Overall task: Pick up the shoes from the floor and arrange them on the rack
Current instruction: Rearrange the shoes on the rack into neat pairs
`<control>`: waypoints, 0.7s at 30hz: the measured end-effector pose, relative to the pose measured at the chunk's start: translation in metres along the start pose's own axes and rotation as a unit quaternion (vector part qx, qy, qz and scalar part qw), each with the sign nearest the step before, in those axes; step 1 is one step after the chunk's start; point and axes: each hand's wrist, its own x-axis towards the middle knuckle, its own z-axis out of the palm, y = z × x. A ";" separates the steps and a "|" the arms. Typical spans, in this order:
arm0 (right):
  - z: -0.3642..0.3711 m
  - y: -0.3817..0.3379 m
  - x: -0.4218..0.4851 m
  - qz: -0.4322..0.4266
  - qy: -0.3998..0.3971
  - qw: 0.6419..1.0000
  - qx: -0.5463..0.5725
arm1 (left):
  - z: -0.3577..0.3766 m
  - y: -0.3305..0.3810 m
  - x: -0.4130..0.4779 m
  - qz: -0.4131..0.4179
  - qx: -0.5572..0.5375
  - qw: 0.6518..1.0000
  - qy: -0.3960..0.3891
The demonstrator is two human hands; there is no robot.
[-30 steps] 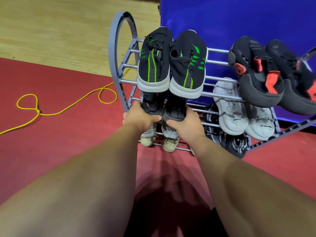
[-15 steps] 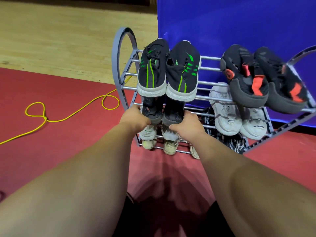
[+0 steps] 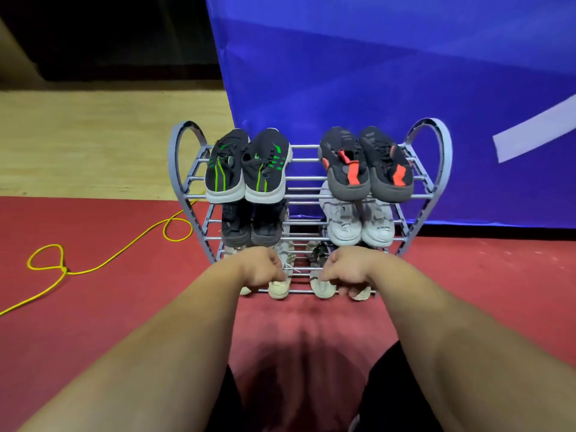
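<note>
Presently on view, placed relative to the hands:

Left hand (image 3: 261, 269): knuckles up, fingers curled downward, in front of the lowest tier.
Right hand (image 3: 346, 268): same posture, level with the left hand and apart from it. The fingertips of both hands are hidden against the shoes behind them, so I cannot tell whether either hand grips or only hangs loose.

Grey metal three-tier shoe rack with looped side frames (image 3: 184, 169): directly beyond both hands, standing on the red floor mat (image 3: 93, 307).

Cream laced shoes (image 3: 279, 288): lowest tier, at the left hand's fingertips, toes poking out below it.
Pale grey worn shoes (image 3: 324, 288): lowest tier, under the right hand.
Dark grey shoes (image 3: 249, 224): middle tier, just above the left hand.
White trainers with printed lettering (image 3: 358, 226): middle tier, just above the right hand.
Black knit shoes with green stripes (image 3: 246, 169): top tier, well above the left hand.
Black and grey shoes with orange-red patches (image 3: 364, 169): top tier, well above the right hand.

All pairs lie toes toward the viewer.

Yellow looped cord (image 3: 103, 263): on the mat, far left of the left hand.
Blue banner (image 3: 374, 88): behind the rack.
Pale wooden floor (image 3: 93, 135): beyond the mat, up and left of the left hand.
</note>
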 end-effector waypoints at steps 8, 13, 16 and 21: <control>-0.063 0.067 -0.024 0.057 0.289 0.934 0.202 | 0.036 0.066 0.007 0.037 0.022 0.999 -0.008; -0.066 0.109 -0.001 0.107 0.301 0.912 0.257 | 0.054 0.072 0.049 0.000 0.002 1.000 -0.012; -0.064 0.132 0.015 0.138 0.286 0.913 0.257 | 0.067 0.072 0.078 -0.023 -0.029 0.999 -0.024; -0.059 0.151 0.052 0.183 0.231 0.910 0.291 | 0.083 0.065 0.129 -0.070 -0.103 0.990 -0.060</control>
